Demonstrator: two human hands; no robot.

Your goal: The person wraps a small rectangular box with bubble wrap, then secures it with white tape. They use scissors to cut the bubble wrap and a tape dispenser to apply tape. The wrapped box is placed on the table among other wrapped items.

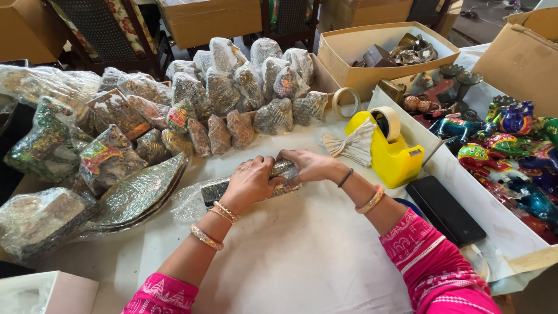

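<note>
Nearby, tape dispenser (390,152), wrapped figurines (232,93) flank hands.

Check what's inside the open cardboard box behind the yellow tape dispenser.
The cardboard box holds a few dark metal pieces at its far right end. Its near wall hides whatever lies on the floor closest to us.

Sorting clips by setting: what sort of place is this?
Likely a handicraft packing table: both hands wrap a dark ornate piece in clear plastic, beside bubble-wrapped figurines, a yellow tape dispenser and a box of painted animal figures.

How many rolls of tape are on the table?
2: a cream tape roll sitting in the yellow plastic tape dispenser, and a loose beige tape ring lying behind it. Others may be hidden in boxes.
</note>
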